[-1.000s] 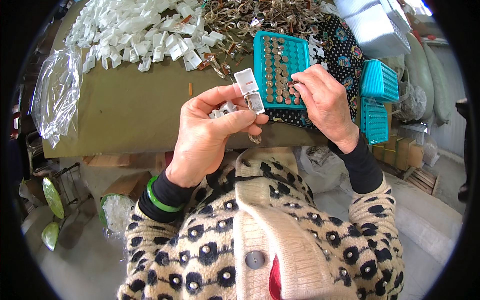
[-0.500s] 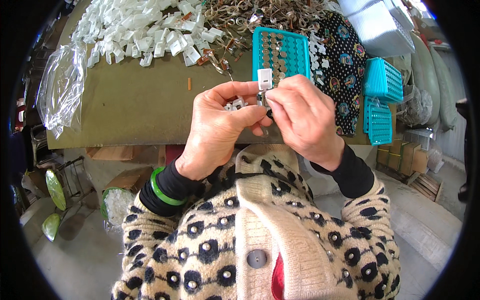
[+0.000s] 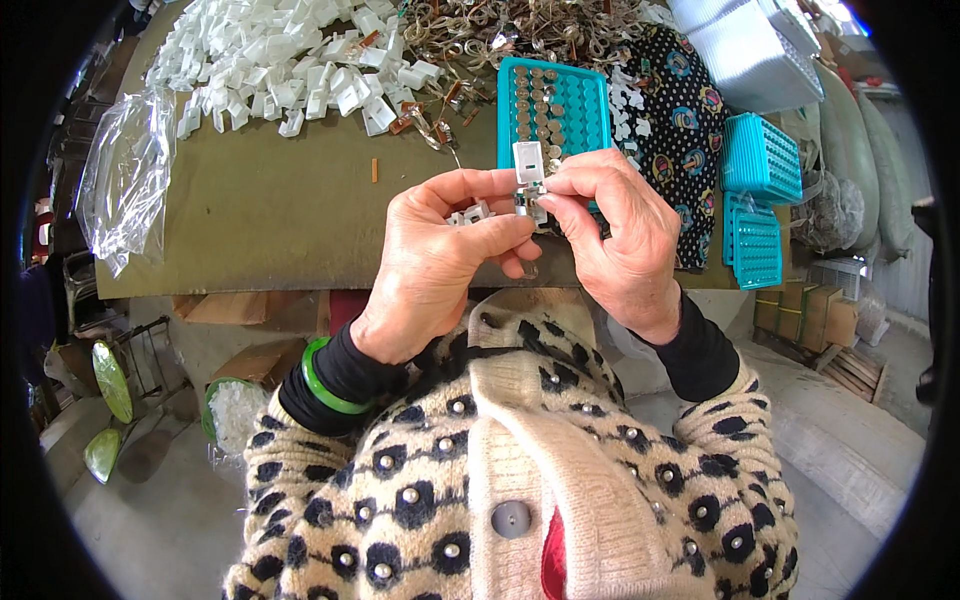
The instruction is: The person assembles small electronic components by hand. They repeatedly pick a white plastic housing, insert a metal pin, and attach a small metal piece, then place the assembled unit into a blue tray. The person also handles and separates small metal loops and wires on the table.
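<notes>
"So, what differs up close?"

"One second ago the right hand (image 3: 625, 235) was over the metallic discs (image 3: 522, 105) in the teal tray (image 3: 587, 115). Now its thumb and forefinger come together at the base of the white case (image 3: 524, 158). Whether they pinch a disc, I cannot tell."

"And the left hand (image 3: 430, 245)?"

"Grasping that case between thumb and fingers, lid upright, just in front of the tray. More white pieces (image 3: 470, 214) sit among its fingers."

"Containers beyond?"

"The tray's discs fill mainly its left columns. Other teal trays (image 3: 757, 160) are stacked at the right."

"Edges, room?"

"Bare tabletop (image 3: 280, 210), bearing one small orange strip (image 3: 374, 171), spreads from the left hand to a clear plastic bag (image 3: 130, 180) along the left edge. Farther off, a white heap (image 3: 270, 70) borders tangled metallic pieces (image 3: 530, 30)."
</notes>
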Available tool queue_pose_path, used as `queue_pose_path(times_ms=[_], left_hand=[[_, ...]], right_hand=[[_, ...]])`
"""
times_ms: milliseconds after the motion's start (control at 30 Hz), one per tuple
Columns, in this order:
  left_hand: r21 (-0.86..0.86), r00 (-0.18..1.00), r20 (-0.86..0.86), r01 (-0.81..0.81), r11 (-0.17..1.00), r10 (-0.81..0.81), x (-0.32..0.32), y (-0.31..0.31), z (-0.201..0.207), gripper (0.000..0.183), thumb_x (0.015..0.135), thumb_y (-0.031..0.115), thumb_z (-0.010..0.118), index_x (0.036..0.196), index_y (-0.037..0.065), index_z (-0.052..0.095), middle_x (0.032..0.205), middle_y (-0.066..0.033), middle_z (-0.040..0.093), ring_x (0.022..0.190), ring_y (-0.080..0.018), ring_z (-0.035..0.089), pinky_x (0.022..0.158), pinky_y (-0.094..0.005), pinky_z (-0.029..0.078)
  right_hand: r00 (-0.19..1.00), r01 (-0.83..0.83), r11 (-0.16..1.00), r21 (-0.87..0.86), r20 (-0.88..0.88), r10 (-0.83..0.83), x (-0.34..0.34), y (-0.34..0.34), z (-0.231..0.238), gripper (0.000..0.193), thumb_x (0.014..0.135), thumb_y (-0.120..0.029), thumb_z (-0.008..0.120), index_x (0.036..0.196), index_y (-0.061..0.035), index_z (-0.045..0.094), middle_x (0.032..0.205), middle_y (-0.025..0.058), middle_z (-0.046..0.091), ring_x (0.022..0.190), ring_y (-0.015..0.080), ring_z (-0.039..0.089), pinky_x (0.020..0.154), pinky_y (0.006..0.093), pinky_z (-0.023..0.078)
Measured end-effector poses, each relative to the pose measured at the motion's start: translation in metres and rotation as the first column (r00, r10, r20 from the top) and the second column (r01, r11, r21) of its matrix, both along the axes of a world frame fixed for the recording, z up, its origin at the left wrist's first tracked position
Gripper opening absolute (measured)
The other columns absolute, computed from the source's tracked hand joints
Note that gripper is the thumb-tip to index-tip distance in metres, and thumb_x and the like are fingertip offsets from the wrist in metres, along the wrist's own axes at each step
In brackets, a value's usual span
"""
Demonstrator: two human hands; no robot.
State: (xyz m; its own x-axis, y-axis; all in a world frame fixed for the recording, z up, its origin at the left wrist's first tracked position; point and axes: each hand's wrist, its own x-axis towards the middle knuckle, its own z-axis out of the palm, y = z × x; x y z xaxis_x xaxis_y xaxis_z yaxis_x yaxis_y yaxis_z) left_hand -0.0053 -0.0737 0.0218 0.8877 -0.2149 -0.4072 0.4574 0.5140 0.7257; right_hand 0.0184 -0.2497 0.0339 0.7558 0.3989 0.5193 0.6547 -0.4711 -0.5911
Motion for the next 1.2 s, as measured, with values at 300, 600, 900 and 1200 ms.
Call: queue_pose_path(times_ms=[300, 600, 900, 1200], left_hand=[[-0.022, 1.0, -0.013, -0.01, 1.0, 0.01, -0.003, 0.004, -0.003, 0.021, 0.084, -0.001, 0.072, 0.103, -0.004, 0.064, 0.081, -0.0059, 0.065, 0.061, -0.0124, 0.062, 0.05, -0.0222, 0.048], [-0.149, 1.0, 0.021, -0.001, 0.989, 0.004, 0.005, 0.02, -0.015, 0.018, 0.088, 0.006, 0.068, 0.105, 0.002, 0.064, 0.086, -0.0064, 0.067, 0.061, -0.0106, 0.061, 0.049, -0.0188, 0.043], [-0.252, 0.999, 0.03, -0.019, 0.967, 0.027, 0.012, 0.031, -0.019, 0.033, 0.094, 0.006, 0.06, 0.127, 0.002, 0.059, 0.12, -0.0213, 0.065, 0.096, -0.0254, 0.071, 0.056, -0.0228, 0.054], [-0.385, 0.998, 0.024, -0.044, 0.922, 0.058, 0.012, 0.031, -0.03, 0.031, 0.091, 0.005, 0.066, 0.122, 0.004, 0.063, 0.104, -0.0135, 0.069, 0.088, -0.0231, 0.071, 0.054, -0.0242, 0.052]], right_hand=[[0.972, -0.16, 0.985, 0.059, -0.164, 0.168, 0.005, -0.001, 0.004, 0.012, 0.081, 0.005, 0.068, 0.09, -0.0006, 0.063, 0.088, 0.0121, 0.06, 0.076, 0.0278, 0.062, 0.066, 0.0343, 0.052], [0.95, 0.262, 0.899, -0.351, 0.257, -0.177, 0.061, -0.006, -0.024, 0.009, 0.083, -0.005, 0.068, 0.091, -0.002, 0.065, 0.086, 0.0091, 0.059, 0.075, 0.0267, 0.061, 0.066, 0.0379, 0.049], [0.993, 0.109, 0.962, -0.251, -0.023, -0.118, 0.063, -0.004, -0.004, 0.004, 0.085, -0.001, 0.065, 0.089, -0.0008, 0.064, 0.081, 0.0119, 0.062, 0.069, 0.0289, 0.063, 0.062, 0.0371, 0.05], [0.997, -0.01, 1.0, -0.012, 0.08, 0.01, 0.023, 0.033, 0.004, 0.02, 0.077, 0.008, 0.071, 0.094, -0.0001, 0.063, 0.088, 0.0112, 0.063, 0.077, 0.0267, 0.063, 0.066, 0.0332, 0.052]])
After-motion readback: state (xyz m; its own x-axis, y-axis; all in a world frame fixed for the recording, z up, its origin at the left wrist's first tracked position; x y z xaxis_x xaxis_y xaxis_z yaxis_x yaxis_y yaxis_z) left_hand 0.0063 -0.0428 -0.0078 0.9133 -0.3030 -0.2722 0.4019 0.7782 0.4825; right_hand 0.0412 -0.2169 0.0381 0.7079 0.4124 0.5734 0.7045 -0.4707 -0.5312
